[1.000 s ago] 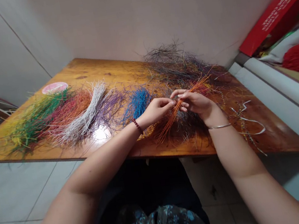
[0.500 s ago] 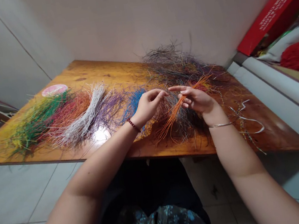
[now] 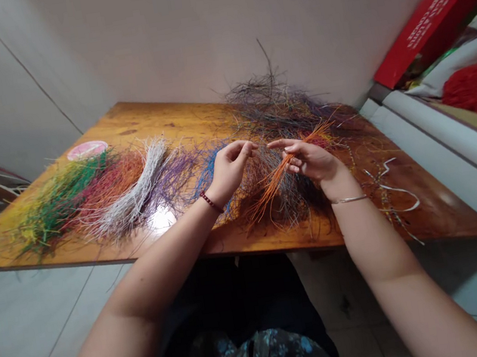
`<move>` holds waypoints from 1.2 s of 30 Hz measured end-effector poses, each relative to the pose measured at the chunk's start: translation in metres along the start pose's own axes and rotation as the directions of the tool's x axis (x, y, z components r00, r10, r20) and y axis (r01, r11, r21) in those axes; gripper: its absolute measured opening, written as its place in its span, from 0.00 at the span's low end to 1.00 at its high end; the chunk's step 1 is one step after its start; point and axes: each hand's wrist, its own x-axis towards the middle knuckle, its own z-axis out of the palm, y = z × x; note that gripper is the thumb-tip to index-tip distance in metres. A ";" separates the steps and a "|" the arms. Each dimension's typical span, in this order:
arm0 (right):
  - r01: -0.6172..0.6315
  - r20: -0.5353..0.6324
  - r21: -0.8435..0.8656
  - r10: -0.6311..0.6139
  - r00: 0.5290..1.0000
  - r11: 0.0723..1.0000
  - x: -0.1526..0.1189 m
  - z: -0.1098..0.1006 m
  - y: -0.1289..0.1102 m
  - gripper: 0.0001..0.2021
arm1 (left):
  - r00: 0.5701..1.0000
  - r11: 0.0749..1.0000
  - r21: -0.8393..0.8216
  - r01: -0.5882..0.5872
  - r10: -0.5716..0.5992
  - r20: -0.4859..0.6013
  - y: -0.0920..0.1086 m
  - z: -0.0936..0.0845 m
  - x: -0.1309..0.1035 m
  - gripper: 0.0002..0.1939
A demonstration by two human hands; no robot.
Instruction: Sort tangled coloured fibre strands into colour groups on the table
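My right hand holds a bundle of thin orange strands between thumb and fingers, its index finger stretched out to the left. The strands fan out at both ends, slanting from lower left to upper right. Opposite it, my left hand is closed in a pinch, thumb against fingertips; anything between them is too fine to make out. A small gap separates the two hands. Just behind the left hand lie blue strands, and below the hands are brown and grey strands.
On the wooden table lie green strands, a white bundle and purple strands. A dark tangled heap sits against the wall. White cord lies at right, below a red box. A pink disc rests at back left.
My left hand has drawn slightly left, widening the gap to my right hand. The right hand keeps its hold on the orange strands. The whole view has shifted a little.
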 end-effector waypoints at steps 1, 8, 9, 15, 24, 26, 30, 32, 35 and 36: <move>0.002 -0.002 0.008 -0.002 1.000 1.000 0.000 0.001 0.000 0.19 | 1.000 1.000 0.002 0.003 -0.003 0.000 0.001 0.000 0.000 0.20; -0.006 0.013 -0.002 0.006 1.000 1.000 0.001 0.000 -0.001 0.21 | 0.999 0.999 0.022 0.039 -0.040 0.022 0.003 -0.001 0.000 0.17; -0.003 0.012 -0.008 0.004 1.000 1.000 0.001 -0.001 0.000 0.21 | 0.998 0.998 0.037 0.051 -0.052 0.044 0.003 -0.001 0.000 0.17; -0.002 0.029 -0.055 0.004 1.000 0.998 0.003 -0.001 0.002 0.19 | 0.981 0.993 0.038 0.107 -0.112 0.160 0.006 -0.002 0.001 0.13; -0.012 0.033 -0.067 0.014 0.999 0.998 0.004 -0.001 0.004 0.15 | 0.978 0.979 -0.027 0.204 -0.203 0.039 0.008 -0.006 0.001 0.12; -0.002 0.030 -0.064 0.004 1.000 0.998 0.005 -0.004 0.005 0.15 | 0.977 0.977 -0.032 0.211 -0.211 0.019 0.008 -0.006 0.001 0.12; 0.016 -0.007 -0.055 -0.017 1.000 0.998 0.005 -0.010 0.006 0.13 | 0.989 0.990 -0.026 0.138 -0.139 -0.041 0.002 -0.007 0.004 0.14; 0.026 -0.037 -0.044 -0.027 0.999 0.999 0.003 -0.013 0.004 0.12 | 0.987 0.997 -0.026 0.069 -0.072 -0.143 -0.004 -0.009 0.007 0.15; 0.050 -0.101 -0.010 -0.051 0.994 0.999 -0.002 -0.015 -0.001 0.11 | 0.944 1.000 -0.003 0.014 -0.014 -0.329 -0.013 -0.015 0.013 0.16; 0.065 -0.124 0.007 -0.063 0.990 0.998 -0.003 -0.016 -0.003 0.10 | 0.931 1.000 0.007 0.019 -0.015 -0.365 -0.015 -0.017 0.014 0.16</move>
